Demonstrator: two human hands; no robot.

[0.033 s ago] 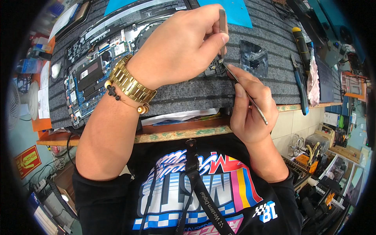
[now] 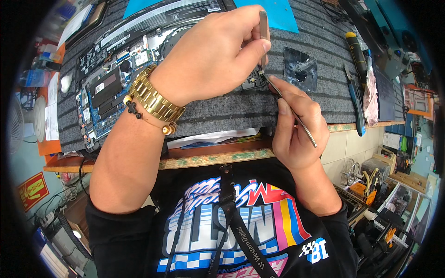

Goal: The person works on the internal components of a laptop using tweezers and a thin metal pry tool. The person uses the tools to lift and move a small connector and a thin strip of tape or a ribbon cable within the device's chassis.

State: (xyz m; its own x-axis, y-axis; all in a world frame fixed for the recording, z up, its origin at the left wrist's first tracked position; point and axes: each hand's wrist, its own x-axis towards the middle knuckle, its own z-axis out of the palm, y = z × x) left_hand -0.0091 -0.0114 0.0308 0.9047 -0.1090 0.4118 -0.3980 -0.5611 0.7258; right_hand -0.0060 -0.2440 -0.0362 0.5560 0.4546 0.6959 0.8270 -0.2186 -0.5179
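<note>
My left hand (image 2: 208, 58), a gold watch on its wrist, reaches over the bench mat with its fingers closed on a pair of metal tweezers (image 2: 263, 28), tip pointing down. Pinched in my right hand (image 2: 301, 123) is a slim metal pry tool (image 2: 303, 129), slanting up to the left. Both tool tips meet at a small black part (image 2: 254, 83) with a pale bit on it, lying on the mat. My left hand hides some of that part. Left of my wrist lies an opened laptop (image 2: 109, 90) showing its blue board and black battery; my forearm covers some of it.
A dark plastic pouch (image 2: 300, 69) lies right of the small part. Farther right are blue-handled pliers (image 2: 354, 99), a yellow-and-black screwdriver (image 2: 356, 53) and a crumpled pink wrapper (image 2: 371, 99). A blue sheet (image 2: 280, 16) is at the back. The wooden bench edge (image 2: 218, 160) runs before me.
</note>
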